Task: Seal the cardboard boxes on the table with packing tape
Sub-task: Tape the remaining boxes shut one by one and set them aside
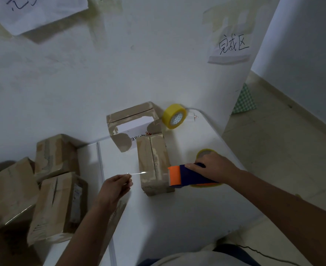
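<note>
Partly hidden: tape roll (206, 153) behind right hand (214, 167).

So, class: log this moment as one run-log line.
left hand: pinches tape strip | right hand: grips dispenser | box: seam untaped

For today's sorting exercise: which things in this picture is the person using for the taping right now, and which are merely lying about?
In use:
- cardboard box in front of the hands
- tape dispenser, gripped by the right hand
- stretched clear tape, pinched by the left hand

Lying about:
- yellow tape roll
- handwritten paper sign
- green checked cloth on the floor
</note>
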{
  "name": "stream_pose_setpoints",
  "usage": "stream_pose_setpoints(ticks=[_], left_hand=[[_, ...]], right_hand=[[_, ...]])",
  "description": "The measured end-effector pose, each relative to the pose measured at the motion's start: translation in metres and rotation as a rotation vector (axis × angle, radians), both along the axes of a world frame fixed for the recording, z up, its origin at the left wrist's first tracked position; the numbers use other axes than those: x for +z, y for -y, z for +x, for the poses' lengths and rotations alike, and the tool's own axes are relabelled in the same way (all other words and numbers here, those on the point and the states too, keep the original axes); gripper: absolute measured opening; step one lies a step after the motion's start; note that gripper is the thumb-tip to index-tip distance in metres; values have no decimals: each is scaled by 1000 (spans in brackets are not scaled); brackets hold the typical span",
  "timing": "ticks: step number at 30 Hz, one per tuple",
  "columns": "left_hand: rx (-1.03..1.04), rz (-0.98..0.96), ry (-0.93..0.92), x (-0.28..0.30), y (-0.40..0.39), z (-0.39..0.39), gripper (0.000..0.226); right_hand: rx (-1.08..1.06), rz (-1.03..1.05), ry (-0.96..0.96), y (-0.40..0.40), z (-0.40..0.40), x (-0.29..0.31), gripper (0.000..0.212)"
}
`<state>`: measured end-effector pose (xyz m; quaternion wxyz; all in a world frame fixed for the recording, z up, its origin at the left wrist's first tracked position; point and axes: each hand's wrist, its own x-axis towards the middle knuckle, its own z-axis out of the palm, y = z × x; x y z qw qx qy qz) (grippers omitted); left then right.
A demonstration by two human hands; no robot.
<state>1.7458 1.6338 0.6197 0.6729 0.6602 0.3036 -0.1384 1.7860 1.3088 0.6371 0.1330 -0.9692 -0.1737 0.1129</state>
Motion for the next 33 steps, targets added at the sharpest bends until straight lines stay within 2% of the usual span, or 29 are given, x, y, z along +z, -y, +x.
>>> stream_pose_setpoints(ticks=[8, 22, 33], left_hand=[[77, -4, -64, -23, 16, -13, 18], [139, 41, -45, -40, 32, -12, 13], [22, 174, -34, -56, 22, -5, 27]], right_hand=[[-13, -78, 9, 0, 6, -6, 71], [-13, -174, 3, 0, 18, -12, 72], [-112, -199, -142, -21, 6, -28, 61]])
